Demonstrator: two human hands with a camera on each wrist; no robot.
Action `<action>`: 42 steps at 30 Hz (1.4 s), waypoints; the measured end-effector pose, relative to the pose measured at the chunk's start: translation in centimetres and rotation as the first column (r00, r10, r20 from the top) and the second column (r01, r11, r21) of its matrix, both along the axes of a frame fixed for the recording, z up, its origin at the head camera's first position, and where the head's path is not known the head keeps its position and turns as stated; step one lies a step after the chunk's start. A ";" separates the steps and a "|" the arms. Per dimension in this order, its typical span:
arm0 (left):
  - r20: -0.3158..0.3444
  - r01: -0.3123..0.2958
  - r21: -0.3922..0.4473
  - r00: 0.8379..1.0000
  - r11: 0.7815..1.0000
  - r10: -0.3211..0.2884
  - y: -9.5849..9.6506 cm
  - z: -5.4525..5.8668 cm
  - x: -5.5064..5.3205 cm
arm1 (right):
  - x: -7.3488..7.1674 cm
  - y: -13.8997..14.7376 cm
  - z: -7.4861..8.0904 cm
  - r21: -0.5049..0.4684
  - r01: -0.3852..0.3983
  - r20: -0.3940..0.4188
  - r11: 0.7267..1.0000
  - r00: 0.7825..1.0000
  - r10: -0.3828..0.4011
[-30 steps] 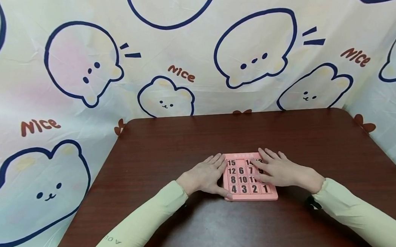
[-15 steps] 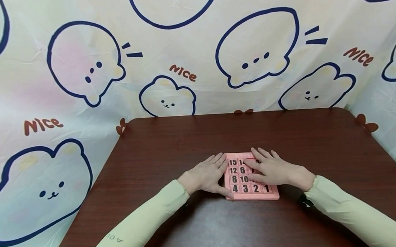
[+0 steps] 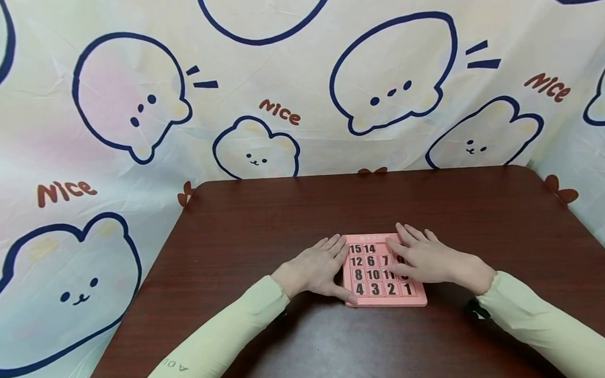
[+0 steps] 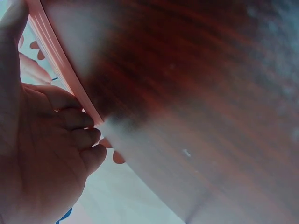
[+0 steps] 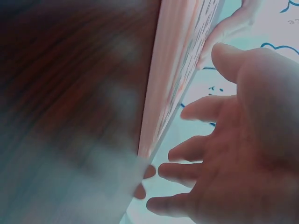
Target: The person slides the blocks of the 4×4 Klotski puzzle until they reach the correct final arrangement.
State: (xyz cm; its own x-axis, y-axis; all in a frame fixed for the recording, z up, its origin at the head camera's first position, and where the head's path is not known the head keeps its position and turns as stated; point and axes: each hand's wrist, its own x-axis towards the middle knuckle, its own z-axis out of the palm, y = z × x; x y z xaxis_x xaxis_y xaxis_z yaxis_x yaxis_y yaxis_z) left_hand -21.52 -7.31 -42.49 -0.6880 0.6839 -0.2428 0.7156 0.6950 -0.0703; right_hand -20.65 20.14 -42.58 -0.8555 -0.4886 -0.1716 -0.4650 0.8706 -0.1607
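Note:
A pink number sliding puzzle (image 3: 374, 289) lies flat on the table, its tiles printed with large black numbers. In the top row, tile 14 (image 3: 370, 248) sits beside tile 15 (image 3: 355, 249), with a vacant slot to its right. My left hand (image 3: 315, 272) rests along the puzzle's left edge, thumb at the near corner; the left wrist view shows its fingertips against the pink side (image 4: 65, 65). My right hand (image 3: 434, 262) is over the right part, fingers spread, index fingertip by the vacant slot. It hides several right-hand tiles. In the right wrist view its fingers (image 5: 187, 149) hold nothing.
The dark brown wooden table (image 3: 262, 214) spreads around the puzzle on all sides. Behind it hangs a pale curtain (image 3: 305, 67) with bear drawings. Light green sleeves (image 3: 223, 341) cover both forearms, and a black wrist device (image 3: 477, 310) shows below the right cuff.
Tile 14 has slid left one place, so the vacant slot is now in the third column. My right hand swept left, then drew back right. The left hand stays in place.

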 end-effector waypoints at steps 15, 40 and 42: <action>-0.014 0.009 0.008 1.000 1.000 -0.009 -0.1 -0.2 0.0 | 0.8 1.1 -0.4 -0.018 0.017 0.008 1.000 1.000 -0.017; -0.022 0.009 0.012 1.000 1.000 -0.009 0.0 -0.1 0.0 | 1.1 -0.3 -0.2 -0.036 0.000 -0.002 0.999 1.000 0.000; -0.025 0.011 0.012 1.000 1.000 -0.011 0.0 -0.1 0.0 | 1.5 0.1 -0.1 -0.037 0.000 -0.006 0.999 1.000 0.000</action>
State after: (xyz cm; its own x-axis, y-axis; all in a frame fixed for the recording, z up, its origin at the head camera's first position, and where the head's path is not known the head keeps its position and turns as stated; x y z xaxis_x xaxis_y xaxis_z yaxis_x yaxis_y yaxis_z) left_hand -21.48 -7.28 -42.60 -0.6861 0.6943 -0.2172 0.7214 0.6880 -0.0792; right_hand -19.12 20.26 -42.65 -0.8564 -0.4945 -0.1483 -0.4659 0.8641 -0.1902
